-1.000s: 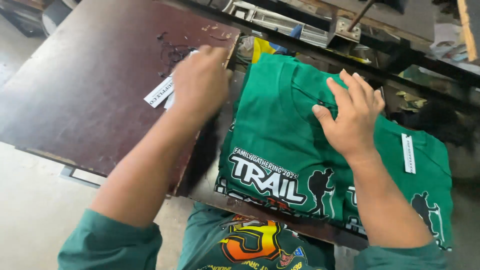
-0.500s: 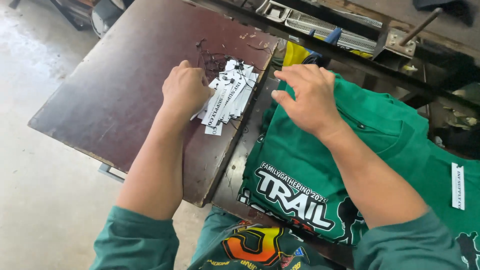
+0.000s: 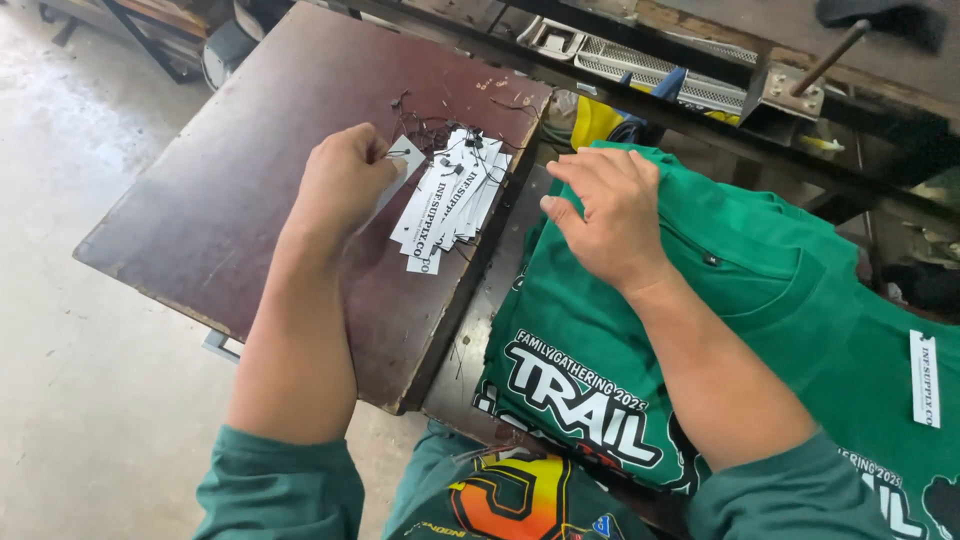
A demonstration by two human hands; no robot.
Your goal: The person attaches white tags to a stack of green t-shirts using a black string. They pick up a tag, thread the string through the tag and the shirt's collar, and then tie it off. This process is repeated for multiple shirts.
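Brown board (image 3: 250,190), tags and green shirts
Left hand (image 3: 340,185) pinches one white tag (image 3: 398,172) (pile (image 3: 450,195) at 3 o'clock); right hand (image 3: 605,215) lies flat, holding nothing, on the green shirt (image 3: 760,300).

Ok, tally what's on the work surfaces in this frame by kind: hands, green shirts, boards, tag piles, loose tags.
Hands: 2, left hand and right hand
Dark brown board: 1
Pile of white tags: 1, tags too overlapped to count
Stack of green shirts: 1, layers unclear
Single white tag on shirt: 1
Total: 6
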